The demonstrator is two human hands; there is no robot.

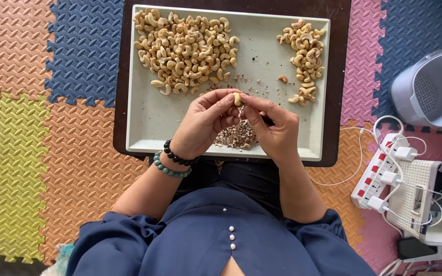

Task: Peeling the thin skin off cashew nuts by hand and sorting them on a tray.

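Observation:
My left hand (206,122) and my right hand (272,129) meet over a pale grey tray (144,128) and pinch one cashew nut (237,99) between their fingertips. A dark tool seems to lie in my right hand, mostly hidden. Below the hands a heap of brown skin peelings (237,137) lies on the tray. A big pile of cashews (185,48) fills the tray's far left. A smaller pile of cashews (305,59) sits at the far right. Two bead bracelets (174,161) circle my left wrist.
The tray rests on a dark low table (341,61) over coloured foam floor mats (26,128). At the right a white power strip (377,181) with plugged chargers and cables lies beside a white box (425,204). A grey plastic container (431,89) stands at the far right.

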